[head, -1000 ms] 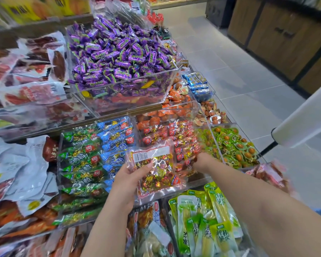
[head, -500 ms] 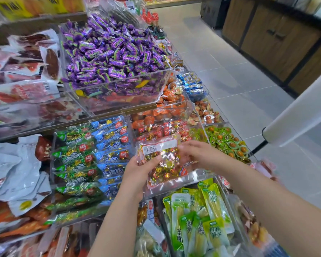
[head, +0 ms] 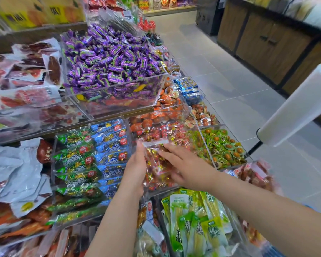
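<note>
A clear plastic bag of red and gold wrapped snacks (head: pixel 157 164) is held over a clear bin of the same snacks (head: pixel 161 132). My left hand (head: pixel 135 167) grips the bag's left edge, thumb on its front. My right hand (head: pixel 185 166) lies across the bag's right side with its fingers stretched out over the front and the thumb low by the bag's bottom edge. The bag's white top strip points away from me.
Clear bins hold purple candies (head: pixel 109 58), green and blue packets (head: pixel 89 156), green-wrapped snacks (head: pixel 222 145) and green pickle packs (head: pixel 195 219). White meat packets (head: pixel 17 175) lie at left. A white roll on a stand (head: pixel 295 108) juts in at right above the tiled aisle.
My right hand came back from the bin and moved onto the bag's right side. The bag has turned so its label faces away, and the view has shifted slightly.
</note>
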Tool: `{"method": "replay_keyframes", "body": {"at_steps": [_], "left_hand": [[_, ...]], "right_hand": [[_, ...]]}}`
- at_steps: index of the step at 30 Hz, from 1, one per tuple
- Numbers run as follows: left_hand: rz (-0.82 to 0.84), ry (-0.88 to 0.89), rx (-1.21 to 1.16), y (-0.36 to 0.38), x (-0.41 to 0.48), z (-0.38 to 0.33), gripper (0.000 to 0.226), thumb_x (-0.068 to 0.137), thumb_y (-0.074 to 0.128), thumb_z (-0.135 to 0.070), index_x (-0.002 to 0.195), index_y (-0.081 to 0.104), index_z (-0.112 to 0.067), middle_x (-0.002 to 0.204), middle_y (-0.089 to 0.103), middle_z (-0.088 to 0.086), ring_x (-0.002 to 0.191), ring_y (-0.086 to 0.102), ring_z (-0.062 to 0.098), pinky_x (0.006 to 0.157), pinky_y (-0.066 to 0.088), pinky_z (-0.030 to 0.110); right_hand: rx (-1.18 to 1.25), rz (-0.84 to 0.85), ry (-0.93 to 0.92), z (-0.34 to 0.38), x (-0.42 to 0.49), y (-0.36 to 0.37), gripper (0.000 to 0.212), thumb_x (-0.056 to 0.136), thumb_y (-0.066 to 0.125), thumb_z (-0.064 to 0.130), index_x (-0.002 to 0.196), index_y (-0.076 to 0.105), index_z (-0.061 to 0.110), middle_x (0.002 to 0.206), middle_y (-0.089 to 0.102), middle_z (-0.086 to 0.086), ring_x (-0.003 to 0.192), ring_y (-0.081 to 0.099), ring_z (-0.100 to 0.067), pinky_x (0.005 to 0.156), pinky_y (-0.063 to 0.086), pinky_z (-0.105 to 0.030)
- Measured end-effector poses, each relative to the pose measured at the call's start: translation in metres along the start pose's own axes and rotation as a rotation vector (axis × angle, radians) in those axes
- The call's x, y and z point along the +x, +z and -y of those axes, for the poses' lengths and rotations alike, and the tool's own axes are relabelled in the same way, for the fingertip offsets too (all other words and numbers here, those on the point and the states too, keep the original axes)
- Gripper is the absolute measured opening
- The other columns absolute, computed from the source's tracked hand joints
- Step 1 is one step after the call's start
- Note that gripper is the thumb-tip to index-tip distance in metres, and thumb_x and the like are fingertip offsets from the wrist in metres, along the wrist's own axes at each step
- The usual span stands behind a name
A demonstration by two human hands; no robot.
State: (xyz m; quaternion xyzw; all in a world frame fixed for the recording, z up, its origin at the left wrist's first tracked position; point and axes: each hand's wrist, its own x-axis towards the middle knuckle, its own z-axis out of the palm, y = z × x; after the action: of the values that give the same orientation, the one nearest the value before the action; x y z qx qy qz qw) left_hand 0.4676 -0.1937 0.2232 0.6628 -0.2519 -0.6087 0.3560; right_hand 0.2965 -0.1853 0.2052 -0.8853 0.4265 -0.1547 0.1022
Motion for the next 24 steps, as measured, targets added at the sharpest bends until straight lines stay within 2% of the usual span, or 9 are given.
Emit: {"method": "replay_keyframes", "body": {"at_steps": [3,5,8,11,13,17,19,20,24], "left_hand": [[0.015,0.052,0.036,0.004,-0.005,0.002,0.092,0.063,0.028,-0.09,0.132,0.051,-0.034,0.132,0.059,0.005,0.12,0.056,0.033,0.097,0.044,0.06],[0.025,0.094,0.038,0.004,-0.009,0.0,0.098,0.056,0.032,-0.089,0.134,0.049,-0.031,0.136,0.055,0.006,0.123,0.053,0.031,0.1,0.043,0.058],[-0.001,0.092,0.033,-0.005,-0.01,0.0,0.082,0.079,0.052,-0.073,0.141,0.039,-0.021,0.139,0.049,-0.002,0.125,0.048,0.023,0.098,0.044,0.049],[-0.003,0.109,0.018,-0.019,0.002,0.006,0.04,0.087,0.067,-0.037,0.122,0.055,-0.022,0.123,0.063,-0.001,0.101,0.063,0.022,0.068,0.055,0.039],[-0.028,0.129,0.028,-0.026,0.007,0.007,0.042,0.087,0.068,-0.031,0.126,0.055,-0.021,0.123,0.063,-0.001,0.096,0.067,0.026,0.062,0.057,0.047],[-0.059,0.163,-0.05,-0.035,0.014,0.008,0.032,0.086,0.071,-0.025,0.115,0.063,-0.014,0.099,0.074,0.003,0.068,0.072,0.015,0.06,0.055,0.035],[-0.062,0.174,-0.023,-0.038,0.017,0.009,0.023,0.085,0.072,-0.026,0.106,0.067,-0.018,0.099,0.074,0.004,0.079,0.072,0.021,0.079,0.057,0.047],[-0.065,0.176,0.001,-0.038,0.018,0.01,0.022,0.084,0.073,-0.028,0.103,0.068,-0.019,0.102,0.074,0.005,0.089,0.071,0.025,0.087,0.054,0.052],[-0.065,0.175,0.033,-0.042,0.017,0.012,0.021,0.082,0.074,-0.03,0.1,0.07,-0.02,0.099,0.074,0.004,0.097,0.068,0.031,0.092,0.05,0.057]], "right_hand": [[0.062,-0.167,0.104,0.012,0.003,0.007,0.058,0.08,0.07,0.015,0.133,0.051,0.009,0.131,0.054,-0.013,0.114,0.056,-0.031,0.091,0.051,-0.04],[0.218,-0.2,0.223,0.009,0.008,0.0,0.049,0.088,0.062,0.02,0.134,0.05,0.025,0.123,0.06,0.003,0.102,0.059,-0.009,0.081,0.051,-0.026],[0.655,-0.158,0.515,-0.01,0.014,-0.021,0.04,0.091,0.058,0.023,0.124,0.053,0.044,0.09,0.069,0.012,0.067,0.061,-0.003,0.061,0.052,-0.02],[1.103,-0.082,0.881,-0.048,0.018,-0.04,0.034,0.087,0.062,0.011,0.12,0.058,0.019,0.101,0.072,-0.001,0.082,0.068,-0.018,0.079,0.056,-0.043],[1.187,0.017,0.975,-0.068,0.018,-0.052,0.044,0.085,0.063,0.01,0.128,0.052,0.012,0.116,0.066,-0.006,0.097,0.063,-0.025,0.092,0.05,-0.049],[0.383,0.324,0.755,-0.077,0.023,-0.068,0.04,0.087,0.062,0.036,0.125,0.056,0.026,0.109,0.051,0.011,0.092,0.053,-0.013,0.083,0.04,-0.026],[0.061,0.568,0.552,-0.067,0.033,-0.064,0.006,0.091,0.056,0.032,0.092,0.06,0.027,0.087,0.053,0.01,0.085,0.05,-0.019,0.069,0.037,-0.023],[-0.059,0.69,0.477,-0.062,0.039,-0.057,0.007,0.092,0.053,0.027,0.089,0.059,0.025,0.083,0.052,0.005,0.084,0.05,-0.021,0.064,0.036,-0.024],[-0.343,0.935,0.397,-0.058,0.053,-0.01,0.037,0.091,0.046,0.008,0.126,0.056,0.007,0.116,0.061,-0.01,0.099,0.058,-0.025,0.078,0.051,-0.031]]}}
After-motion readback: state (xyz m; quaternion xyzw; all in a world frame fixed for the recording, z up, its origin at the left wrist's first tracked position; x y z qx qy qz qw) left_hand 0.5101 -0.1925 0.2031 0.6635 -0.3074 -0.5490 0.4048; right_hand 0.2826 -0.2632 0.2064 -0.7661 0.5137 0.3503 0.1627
